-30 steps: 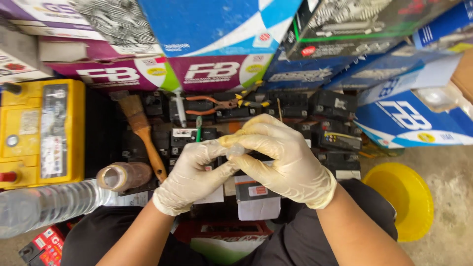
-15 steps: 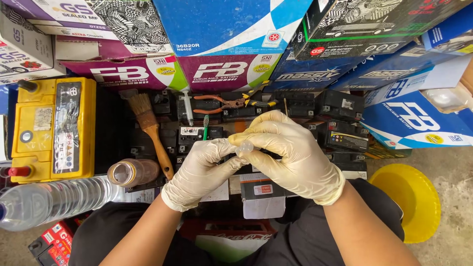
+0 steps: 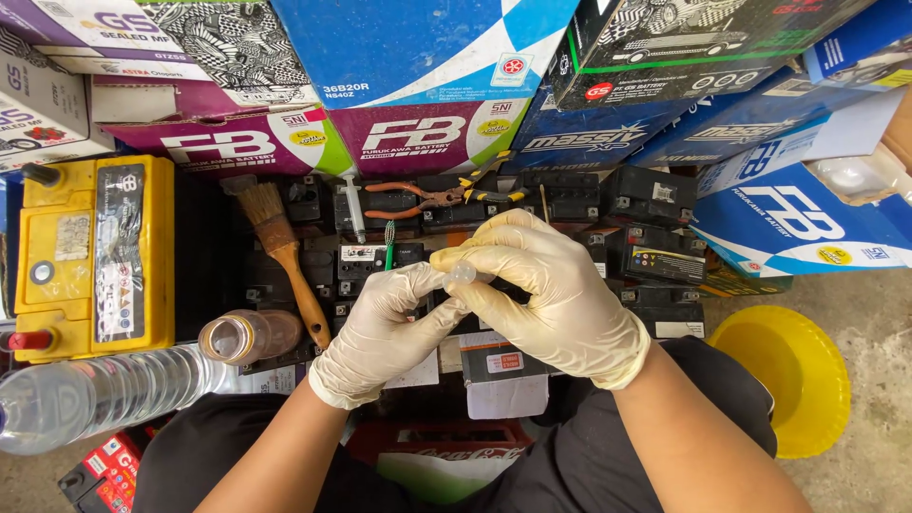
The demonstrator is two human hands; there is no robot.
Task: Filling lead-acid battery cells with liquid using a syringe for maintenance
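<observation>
Both my hands wear pale latex gloves and meet over a row of small black batteries (image 3: 655, 256). My right hand (image 3: 546, 294) pinches a small clear plastic tube (image 3: 463, 274) between thumb and fingers. My left hand (image 3: 380, 328) touches the same tube from below with its fingertips. Right behind my hands lie a green toothbrush (image 3: 388, 242), a clear syringe (image 3: 354, 207), orange-handled pliers (image 3: 408, 198) and yellow-handled cutters (image 3: 489, 193). A wooden paintbrush (image 3: 285, 252) rests to the left.
A yellow car battery (image 3: 90, 256) stands at left, with a clear water bottle (image 3: 95, 394) and a brown bottle (image 3: 249, 335) lying near it. Stacked cardboard battery boxes (image 3: 418, 85) form a wall behind. A yellow plastic bowl (image 3: 788, 375) sits on the concrete floor at right.
My hands keep working the small clear tube, shifting slightly; the camera view drifted a little. Nothing else has moved.
</observation>
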